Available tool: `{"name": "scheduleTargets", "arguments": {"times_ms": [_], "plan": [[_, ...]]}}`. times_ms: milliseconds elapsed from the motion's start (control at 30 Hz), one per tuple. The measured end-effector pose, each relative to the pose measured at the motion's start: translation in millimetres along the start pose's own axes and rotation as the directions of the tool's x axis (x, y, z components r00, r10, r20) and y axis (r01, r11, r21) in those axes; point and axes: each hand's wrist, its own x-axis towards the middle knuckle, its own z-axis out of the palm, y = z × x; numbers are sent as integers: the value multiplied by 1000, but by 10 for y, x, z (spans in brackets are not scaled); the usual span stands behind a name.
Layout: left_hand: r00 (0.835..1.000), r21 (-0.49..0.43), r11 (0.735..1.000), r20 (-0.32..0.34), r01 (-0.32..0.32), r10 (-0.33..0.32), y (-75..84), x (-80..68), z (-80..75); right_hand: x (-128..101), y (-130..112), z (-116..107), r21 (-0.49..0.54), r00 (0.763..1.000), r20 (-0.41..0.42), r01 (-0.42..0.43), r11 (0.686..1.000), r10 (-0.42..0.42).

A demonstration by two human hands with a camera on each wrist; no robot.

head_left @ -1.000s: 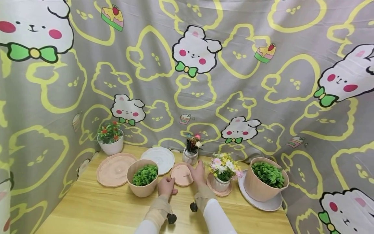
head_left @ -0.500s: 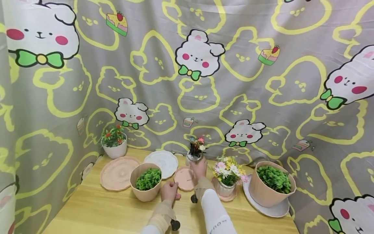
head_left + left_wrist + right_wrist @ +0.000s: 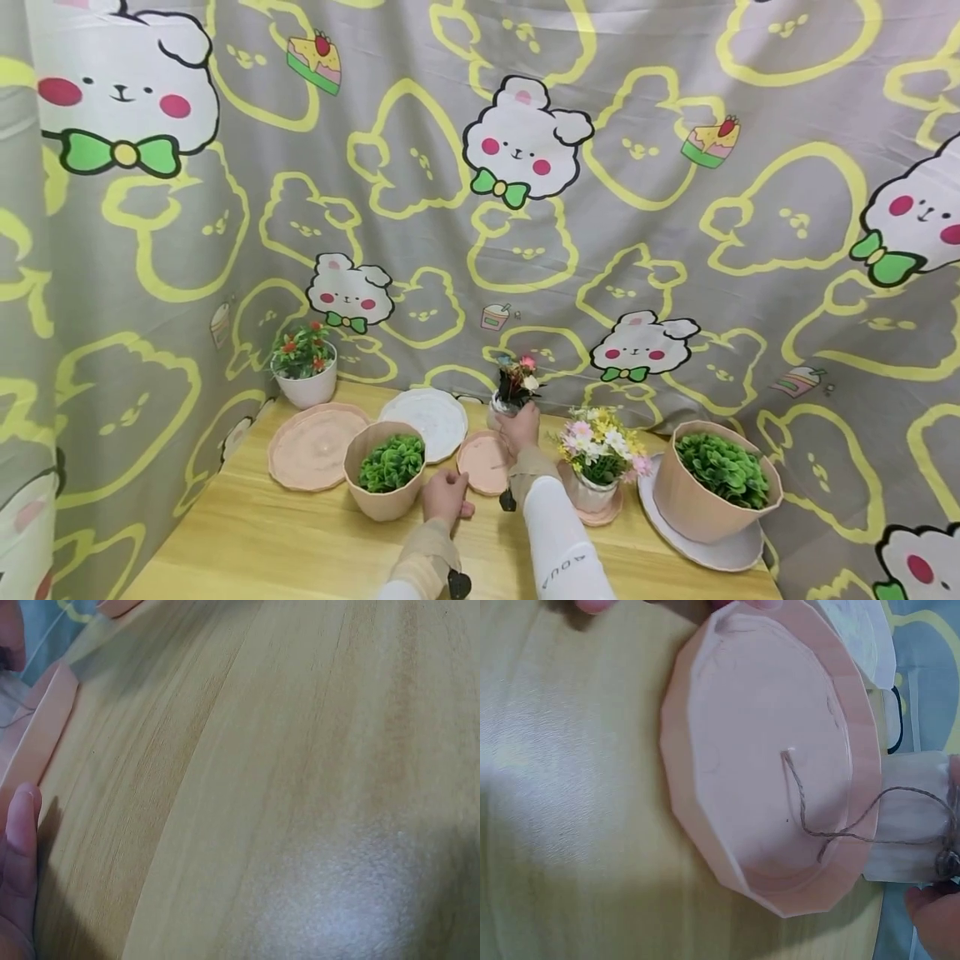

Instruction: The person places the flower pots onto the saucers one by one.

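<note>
My right hand (image 3: 521,429) grips a small whitish glass vase (image 3: 911,817) with twine around it. Pink, white and dark artificial flowers (image 3: 519,379) stand in it, upright behind a small pink saucer (image 3: 482,458). In the right wrist view the twine's loose ends hang over the saucer's inside. My left hand (image 3: 444,496) holds the saucer's near left rim with curled fingers; its thumb lies lower, apart from the rim. The left wrist view catches only a finger (image 3: 24,825) by the saucer's wall (image 3: 49,720).
Left stand a pink pot of green leaves (image 3: 384,492), a large pink saucer (image 3: 318,446), a white saucer (image 3: 427,421) and a red-flowered white pot (image 3: 307,383). Right are a daisy pot (image 3: 592,492) on a saucer and a large leafy pot (image 3: 705,508) on a white saucer. A patterned curtain (image 3: 420,200) rises behind.
My right hand has moved from beside the small saucer back to the vase and taken hold of it. The left hand stays at the saucer's rim. The head view has shifted slightly.
</note>
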Motion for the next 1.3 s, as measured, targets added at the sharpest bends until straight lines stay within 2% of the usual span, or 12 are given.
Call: {"name": "scheduleTargets", "arguments": {"times_ms": [233,433,667,867,1033,1300], "plan": [[1000,-9,1000,-8,3,-3,7,-34,-5,66,16,-11,-24,997,51,-58,998,59],[1000,-18,1000,-8,-16,16,28,-36,-25,84,2,-7,-36,995,80,-51,998,54],[1000,-16,1000,-3,-13,13,24,-34,-35,75,0,5,66,996,62,-75,995,71],[1000,-8,1000,-4,-8,8,-17,-39,1,31,15,-9,36,993,87,-82,996,79],[1000,-6,1000,-12,-15,15,-29,-87,22,28,47,-47,-10,993,98,-65,998,66],[999,3,999,-26,-32,32,-19,-55,2,112,104,-10,7,992,124,-7,1000,6]]}}
